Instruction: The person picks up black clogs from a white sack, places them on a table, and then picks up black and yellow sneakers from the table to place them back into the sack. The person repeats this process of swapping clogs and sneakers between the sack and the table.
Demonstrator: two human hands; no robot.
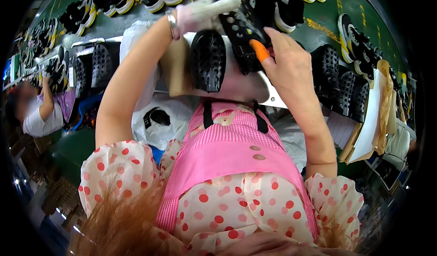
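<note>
Both hands are at a black shoe-shaped piece (241,33) with rows of round holes, tilted above the work surface. My left hand (202,15), in a white glove, reaches across its far part. One gloved finger lies over the piece; the thumb is hidden. My right hand (287,58) grips the near end, its thumb in an orange finger cot (260,51) pressed against the side and the other fingers curled behind. Just left, a second black dimpled shoe-shaped piece (208,60) lies beside a beige curved object (176,69).
Rows of black shoes with white and yellow soles (287,10) stand beyond the hands. More dimpled black pieces (325,69) sit at right, near brown paper and card (373,115). A white plastic bag (159,124) hangs below. Another person (43,112) works at far left.
</note>
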